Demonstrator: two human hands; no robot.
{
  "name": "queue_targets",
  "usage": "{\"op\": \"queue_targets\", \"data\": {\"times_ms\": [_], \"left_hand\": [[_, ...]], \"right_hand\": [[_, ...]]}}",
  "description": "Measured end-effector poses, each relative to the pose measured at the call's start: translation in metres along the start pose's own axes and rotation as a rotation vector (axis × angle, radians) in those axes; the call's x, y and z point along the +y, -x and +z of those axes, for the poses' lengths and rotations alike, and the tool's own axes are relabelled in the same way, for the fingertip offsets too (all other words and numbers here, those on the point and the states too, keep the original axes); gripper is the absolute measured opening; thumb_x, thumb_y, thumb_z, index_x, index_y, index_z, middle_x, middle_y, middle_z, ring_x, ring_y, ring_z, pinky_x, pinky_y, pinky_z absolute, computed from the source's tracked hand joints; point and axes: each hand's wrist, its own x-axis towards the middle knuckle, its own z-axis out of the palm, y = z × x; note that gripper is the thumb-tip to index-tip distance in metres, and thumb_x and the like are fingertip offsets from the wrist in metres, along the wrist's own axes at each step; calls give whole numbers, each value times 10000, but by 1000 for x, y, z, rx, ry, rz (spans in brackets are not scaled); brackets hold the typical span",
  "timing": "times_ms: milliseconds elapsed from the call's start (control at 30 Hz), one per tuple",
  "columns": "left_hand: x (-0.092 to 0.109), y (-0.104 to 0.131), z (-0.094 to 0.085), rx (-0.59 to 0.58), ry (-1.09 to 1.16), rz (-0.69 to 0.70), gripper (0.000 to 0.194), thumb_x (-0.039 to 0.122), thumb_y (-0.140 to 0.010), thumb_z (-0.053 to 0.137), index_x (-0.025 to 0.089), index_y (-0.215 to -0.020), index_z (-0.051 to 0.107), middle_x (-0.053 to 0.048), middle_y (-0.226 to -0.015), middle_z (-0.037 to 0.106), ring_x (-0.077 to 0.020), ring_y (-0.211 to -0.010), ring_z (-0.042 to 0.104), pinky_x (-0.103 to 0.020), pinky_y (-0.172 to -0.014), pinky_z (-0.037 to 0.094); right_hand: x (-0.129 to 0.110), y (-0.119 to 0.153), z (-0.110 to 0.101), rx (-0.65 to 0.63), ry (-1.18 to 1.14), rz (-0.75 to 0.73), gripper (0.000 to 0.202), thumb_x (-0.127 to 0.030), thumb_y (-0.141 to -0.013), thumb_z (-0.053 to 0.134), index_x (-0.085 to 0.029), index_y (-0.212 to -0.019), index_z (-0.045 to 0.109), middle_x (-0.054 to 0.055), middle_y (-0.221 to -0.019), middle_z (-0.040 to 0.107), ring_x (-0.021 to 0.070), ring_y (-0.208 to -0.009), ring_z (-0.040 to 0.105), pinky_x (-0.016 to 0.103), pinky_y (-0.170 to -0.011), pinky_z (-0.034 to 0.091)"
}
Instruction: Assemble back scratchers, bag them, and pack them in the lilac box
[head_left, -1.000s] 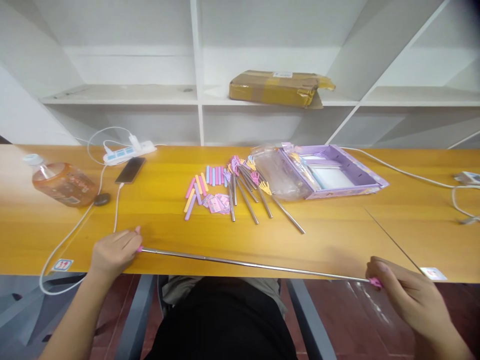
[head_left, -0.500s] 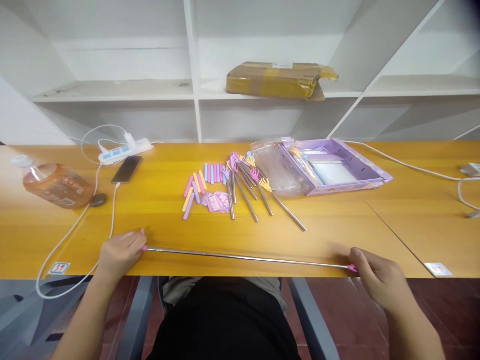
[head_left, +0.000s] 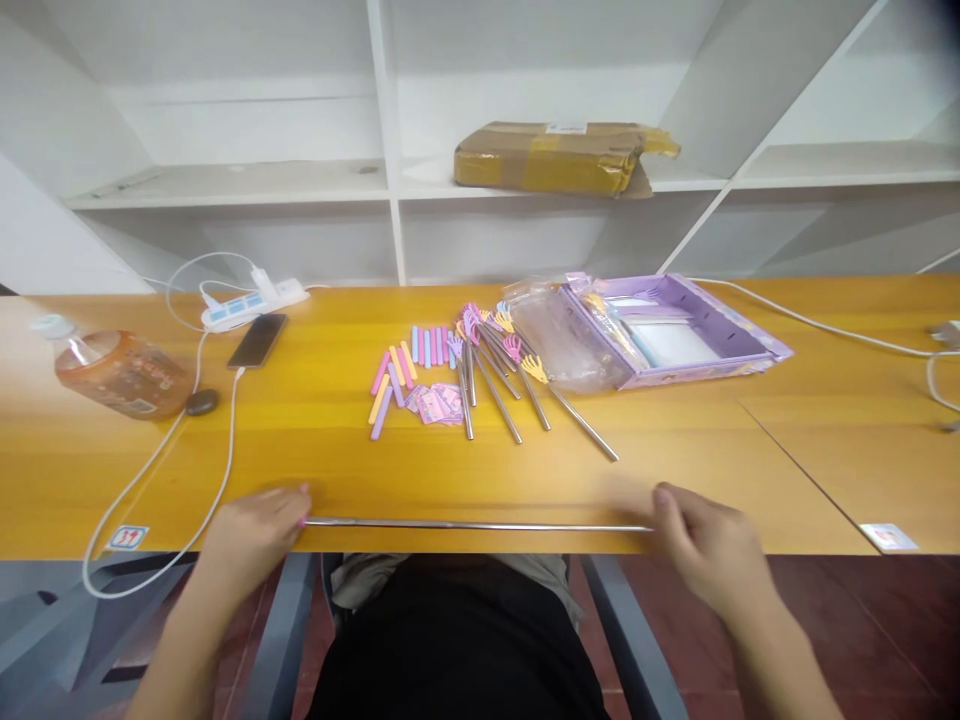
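Observation:
A thin metal telescopic back scratcher [head_left: 480,526] stretches level between my two hands, just above the table's front edge. My left hand [head_left: 259,530] is closed round its left end, where a bit of pink shows. Closed on the other end is my right hand [head_left: 705,540], which hides that tip. Beyond the rod lies a pile of back scratchers [head_left: 495,375] with metal shafts and small hand-shaped heads in pink, yellow, purple and blue. Left of the pile are several coloured sleeves [head_left: 394,385] and some small pink cards [head_left: 439,404].
An open purple box [head_left: 705,320] and clear plastic packaging [head_left: 562,335] stand at the back right. On the left are a bottle [head_left: 124,375], a phone [head_left: 257,341], a power strip [head_left: 255,303] and white cables. A taped carton [head_left: 551,160] sits on the shelf.
My hands have come closer together, the right one moving left and the left one slightly right. The rod between them is shorter and a little lower in view.

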Motion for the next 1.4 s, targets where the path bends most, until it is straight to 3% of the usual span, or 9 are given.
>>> {"op": "queue_targets", "data": {"times_ms": [67, 267, 567, 700, 833, 933, 1033, 1200, 1400], "left_hand": [[19, -8, 5, -104, -53, 64, 241, 81, -961, 559, 229, -956, 750, -18, -711, 764, -208, -608, 722, -310, -545, 445], [70, -46, 21, -319, -34, 23, 245, 11, -901, 608, 228, -889, 722, -38, -771, 800, -230, -670, 765, -288, -564, 475], [119, -90, 26, -325, -44, 67, 224, 23, -969, 584, 201, -918, 709, -66, -776, 776, -225, -680, 743, -297, -572, 446], [121, -106, 33, -363, -54, 4, 207, 51, -976, 581, 196, -879, 693, -75, -755, 758, -233, -679, 730, -304, -569, 417], [124, -119, 42, -274, -21, -78, 127, 170, -989, 613, 212, -876, 654, -80, -793, 746, -242, -749, 726, -306, -611, 438], [126, -121, 48, -207, 51, -158, 78, 276, -994, 639, 224, -942, 614, -80, -883, 737, -252, -813, 728, -317, -666, 494], [121, -119, 56, -196, 194, -191, 66, 214, -1017, 574, 221, -1083, 582, -90, -1031, 740, -264, -944, 765, -342, -756, 560], [110, -114, 72, -165, 273, -169, 282, 50, -997, 476, 221, -1208, 554, -110, -1149, 713, -262, -1007, 763, -381, -839, 600], [108, -116, 72, -181, 353, -120, 321, 43, -1020, 438, 234, -1228, 588, -112, -1166, 685, -261, -1035, 744, -408, -917, 621]], "right_hand": [[-28, -11, 15, -14, -19, -147, 436, -328, -1109, 439, -266, -677, 439, -17, -552, 490, 152, -456, 416, 332, -533, 316], [-104, -38, 49, 97, -71, -440, 392, -162, -1112, 432, -244, -736, 505, -6, -632, 545, 147, -521, 445, 313, -579, 321], [-153, -45, 93, 23, -128, -579, 391, -182, -1133, 419, -204, -780, 586, 8, -670, 605, 141, -546, 466, 328, -609, 280], [-147, -71, 85, -145, 7, -535, 401, -261, -1153, 435, -190, -815, 637, 27, -686, 650, 145, -535, 501, 356, -592, 211], [-135, -133, 56, -368, 96, -462, 304, -438, -1149, 541, -217, -977, 659, 36, -785, 718, 187, -615, 588, 337, -613, 237], [-111, -185, 49, -266, 184, -275, 274, -413, -1157, 476, -204, -1100, 645, 93, -962, 749, 249, -807, 648, 338, -694, 335], [-74, -218, 59, -78, 357, -140, 267, -304, -1100, 473, -116, -1139, 659, 226, -1157, 700, 356, -1101, 597, 399, -861, 389], [-19, -229, 82, -20, 405, 82, 318, -202, -1051, 470, -1, -1242, 628, 322, -1267, 611, 383, -1139, 537, 450, -913, 400], [11, -234, 83, -82, 390, 207, 340, -93, -1047, 419, -20, -1292, 643, 305, -1299, 627, 370, -1192, 579, 433, -920, 445]]}}
